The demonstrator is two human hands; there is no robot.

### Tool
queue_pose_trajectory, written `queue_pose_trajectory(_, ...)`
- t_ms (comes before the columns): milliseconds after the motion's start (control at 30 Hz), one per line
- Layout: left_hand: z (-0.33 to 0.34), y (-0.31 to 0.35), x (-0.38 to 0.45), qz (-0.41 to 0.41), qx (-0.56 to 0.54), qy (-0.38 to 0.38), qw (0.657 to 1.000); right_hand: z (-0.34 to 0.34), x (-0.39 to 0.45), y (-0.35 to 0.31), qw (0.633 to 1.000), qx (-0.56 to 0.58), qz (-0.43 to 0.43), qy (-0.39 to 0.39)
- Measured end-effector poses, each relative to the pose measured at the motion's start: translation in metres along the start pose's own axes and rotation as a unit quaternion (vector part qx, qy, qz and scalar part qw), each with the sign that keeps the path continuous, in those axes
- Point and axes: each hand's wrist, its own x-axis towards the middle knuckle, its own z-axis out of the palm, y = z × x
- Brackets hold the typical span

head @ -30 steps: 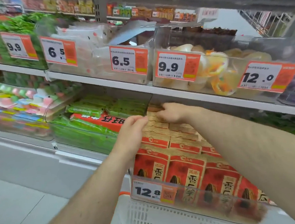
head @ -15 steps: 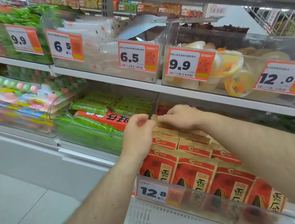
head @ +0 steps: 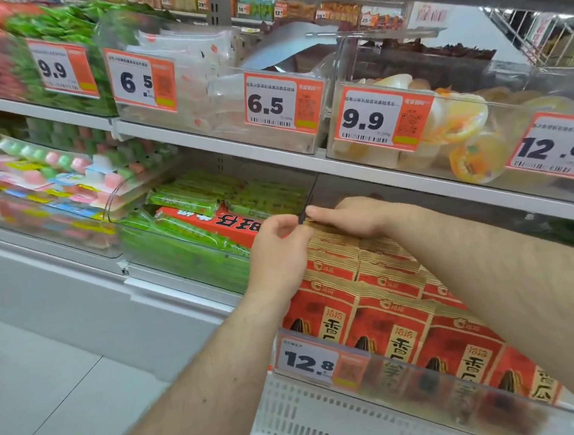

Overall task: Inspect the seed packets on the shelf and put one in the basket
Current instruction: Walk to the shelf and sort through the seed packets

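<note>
Red and tan seed packets (head: 387, 326) stand in rows in a clear bin on the lower shelf, behind a 12.8 price tag (head: 309, 361). My left hand (head: 278, 252) rests on the tops of the rear packets at the bin's left side, fingers curled. My right hand (head: 351, 217) reaches across the back row and pinches the top edge of a rear packet (head: 317, 225). The two hands nearly touch at the fingertips. A white perforated basket (head: 315, 421) sits below the bin at the bottom of the view.
Left of the seed bin is a clear bin of green and red snack packs (head: 193, 224). The upper shelf (head: 274, 156) holds bins of jelly cups and white packs with price tags 6.5, 9.9 and 12.0. Grey floor (head: 50, 373) lies to the left.
The view has shifted a little right and closer. Both hands have drawn together at the back rows of packets, and the right hand's fingers now pinch a rear packet's top.
</note>
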Motion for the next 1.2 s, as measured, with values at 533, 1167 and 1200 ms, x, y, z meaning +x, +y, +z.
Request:
queue_pose_trajectory(533,-0.015,0.024,-0.011,0.200,0.087,-0.037,0.975,0.004,-0.086,-0.003,0.764,-0.079,-0.336,0.545)
queue_pose_trajectory(1167,-0.055,0.053,-0.119,0.007,-0.230,-0.064,0.971,0.035,-0.187,-0.056,0.843,0.449,-0.119,0.271)
queue_pose_trajectory(1200,-0.052,0.044,-0.123,-0.018,-0.240,-0.064,0.969,0.044,-0.191,-0.050,0.846,0.460,-0.106,0.248)
